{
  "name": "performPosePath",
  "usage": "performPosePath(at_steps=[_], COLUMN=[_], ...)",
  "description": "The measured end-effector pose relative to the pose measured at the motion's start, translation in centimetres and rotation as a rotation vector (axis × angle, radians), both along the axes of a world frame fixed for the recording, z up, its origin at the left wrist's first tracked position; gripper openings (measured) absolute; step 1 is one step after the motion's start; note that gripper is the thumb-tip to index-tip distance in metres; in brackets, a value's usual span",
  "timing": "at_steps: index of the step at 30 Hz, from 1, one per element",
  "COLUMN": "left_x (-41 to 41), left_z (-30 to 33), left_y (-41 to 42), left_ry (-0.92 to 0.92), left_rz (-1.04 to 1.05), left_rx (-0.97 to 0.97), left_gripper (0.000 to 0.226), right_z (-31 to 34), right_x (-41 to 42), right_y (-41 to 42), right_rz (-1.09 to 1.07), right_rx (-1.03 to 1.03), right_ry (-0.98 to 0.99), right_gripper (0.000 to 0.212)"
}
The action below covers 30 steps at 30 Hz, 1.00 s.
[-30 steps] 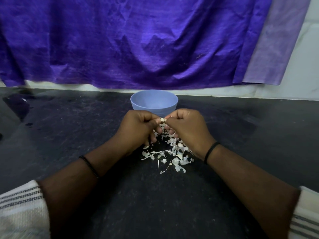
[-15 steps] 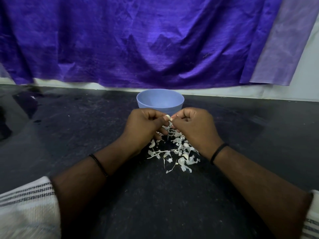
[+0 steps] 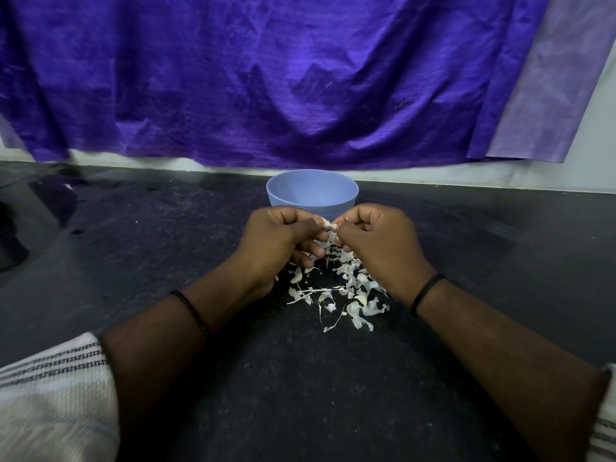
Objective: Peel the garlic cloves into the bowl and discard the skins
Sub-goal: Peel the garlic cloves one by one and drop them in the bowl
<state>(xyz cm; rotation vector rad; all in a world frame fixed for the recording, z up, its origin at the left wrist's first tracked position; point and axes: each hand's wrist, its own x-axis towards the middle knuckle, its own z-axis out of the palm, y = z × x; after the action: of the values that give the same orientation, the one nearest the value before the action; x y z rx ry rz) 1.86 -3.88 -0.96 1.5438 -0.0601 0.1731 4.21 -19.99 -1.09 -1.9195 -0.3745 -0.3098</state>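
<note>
- Mid-peel: left hand [image 3: 280, 241] & right hand [image 3: 376, 241] both pinching one garlic clove [image 3: 328, 225], near bowl [image 3: 283, 198].
- Skins [image 3: 346, 288] piled on counter [image 3: 133, 261], not yet discarded; bowl contents hidden.

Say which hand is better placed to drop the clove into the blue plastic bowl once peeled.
Left, marginally. The left hand and right hand both pinch the small white garlic clove just before the round blue plastic bowl, but the clove lies more within the left's fingertips.
</note>
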Motion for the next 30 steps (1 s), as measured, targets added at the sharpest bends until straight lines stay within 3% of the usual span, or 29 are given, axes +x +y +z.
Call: performPosePath(at_steps=[6, 13, 20, 24, 30], left_x=[-0.02, -0.04, -0.29, -0.55, -0.82], left_z=[0.05, 0.19, 0.30, 0.38, 0.63], left_y=[-0.02, -0.35, -0.62, -0.65, -0.74], left_ry=[-0.004, 0.051, 0.053, -0.004, -0.179], left_rz=[-0.019, -0.099, -0.156, -0.135, -0.027], left_rx=[-0.037, -0.182, -0.229, -0.096, 0.162], left_gripper=[0.015, 0.012, 0.013, 0.019, 0.015], right_z=[0.02, 0.37, 0.21, 0.07, 0.11], right_x=[-0.05, -0.49, -0.29, -0.17, 0.12], right_y=[0.15, 0.39, 0.58, 0.58, 0.31], right_rz=[0.035, 0.205, 0.242, 0.251, 0.199], right_rx=[0.047, 0.300, 0.369, 0.339, 0.193], right_ry=[0.038, 0.203, 0.272, 0.264, 0.088], right_gripper=[0.011, 0.016, 0.018, 0.018, 0.016])
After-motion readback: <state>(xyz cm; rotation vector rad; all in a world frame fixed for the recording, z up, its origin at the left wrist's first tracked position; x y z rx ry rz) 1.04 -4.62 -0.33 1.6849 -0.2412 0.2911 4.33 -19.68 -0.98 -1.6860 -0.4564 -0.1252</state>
